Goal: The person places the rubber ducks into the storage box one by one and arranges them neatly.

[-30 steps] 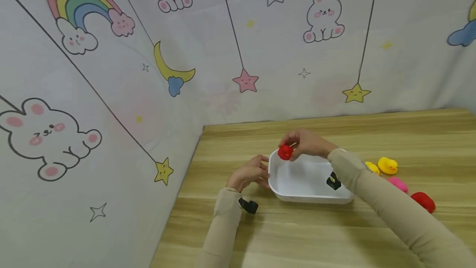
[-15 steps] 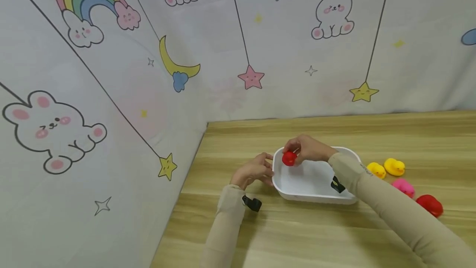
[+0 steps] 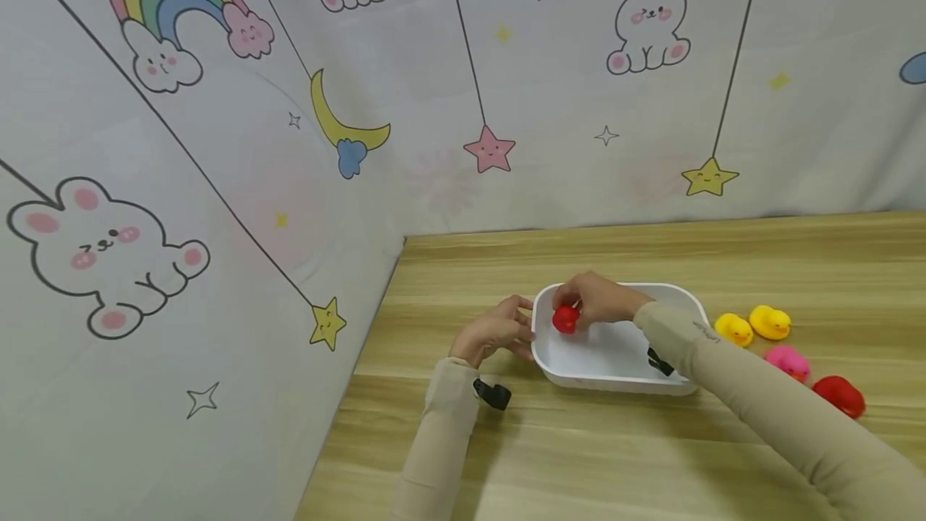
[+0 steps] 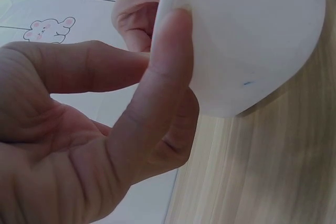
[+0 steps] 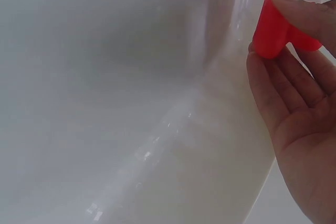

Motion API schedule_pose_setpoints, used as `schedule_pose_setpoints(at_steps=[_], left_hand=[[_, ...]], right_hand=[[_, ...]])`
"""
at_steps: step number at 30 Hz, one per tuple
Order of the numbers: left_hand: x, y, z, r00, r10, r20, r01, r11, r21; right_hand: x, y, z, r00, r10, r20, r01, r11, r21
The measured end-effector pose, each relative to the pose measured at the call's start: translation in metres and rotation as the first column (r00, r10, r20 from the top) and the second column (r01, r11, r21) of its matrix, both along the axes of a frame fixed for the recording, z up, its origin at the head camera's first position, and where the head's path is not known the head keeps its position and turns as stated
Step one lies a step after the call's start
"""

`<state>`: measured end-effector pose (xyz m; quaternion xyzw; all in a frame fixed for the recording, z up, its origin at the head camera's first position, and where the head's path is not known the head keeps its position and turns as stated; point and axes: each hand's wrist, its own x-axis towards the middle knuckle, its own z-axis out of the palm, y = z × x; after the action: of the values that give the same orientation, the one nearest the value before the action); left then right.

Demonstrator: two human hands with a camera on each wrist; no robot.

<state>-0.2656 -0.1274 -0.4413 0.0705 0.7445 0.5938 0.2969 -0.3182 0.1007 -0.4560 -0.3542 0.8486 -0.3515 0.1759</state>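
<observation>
Inside the left end of a white plastic tub (image 3: 615, 383), my right hand (image 3: 602, 297) holds a small red rubber duck (image 3: 566, 319). In the right wrist view, the thumb lies on one side of the duck and the fingers on the other, close to the tub's wall. At the tub's left end, my left hand (image 3: 495, 331) holds the rim with bent fingers. From the left wrist, its thumb (image 4: 157, 82) is seen against the outer wall, with the index finger at the rim. The right forearm hides part of the tub's right end.
Right of the tub sit two yellow rubber ducks (image 3: 770, 322), a pink duck (image 3: 788, 363) and a larger red toy (image 3: 839, 396), partly behind the right sleeve. Cloth walls (image 3: 564, 199) printed with bunnies and stars border the wooden table (image 3: 579, 457) at the back and left.
My right hand has lowered the red duck from the tub's back-left rim down into the tub. The left hand keeps its place at the tub's left end. The head view has shifted slightly.
</observation>
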Motion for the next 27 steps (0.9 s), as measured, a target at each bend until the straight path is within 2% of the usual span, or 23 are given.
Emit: schedule_pose_setpoints(at_steps=[4, 9, 17, 22, 27], left_hand=[[0.0, 0.001, 0.001, 1.0, -0.002, -0.007, 0.002, 1.0, 0.004], [-0.001, 0.002, 0.001, 1.0, -0.012, -0.018, 0.012, 1.0, -0.002], [-0.002, 0.003, 0.001, 1.0, -0.009, -0.005, 0.008, 1.0, -0.012], [-0.002, 0.003, 0.001, 1.0, 0.0, 0.001, 0.0, 1.0, -0.019], [-0.001, 0.001, -0.001, 1.0, 0.003, -0.002, -0.003, 1.0, -0.021]], right_hand=[[0.001, 0.0, -0.002, 0.999, 0.015, -0.046, -0.013, 0.999, 0.041], [0.005, 0.001, -0.006, 0.992, 0.008, -0.128, 0.006, 0.994, 0.109], [0.007, 0.0, -0.012, 0.974, 0.035, -0.222, -0.006, 0.992, 0.126], [0.01, -0.002, -0.008, 0.98, 0.031, -0.199, -0.003, 0.99, 0.142], [0.013, -0.002, 0.009, 0.991, 0.007, -0.13, 0.015, 0.986, 0.169]])
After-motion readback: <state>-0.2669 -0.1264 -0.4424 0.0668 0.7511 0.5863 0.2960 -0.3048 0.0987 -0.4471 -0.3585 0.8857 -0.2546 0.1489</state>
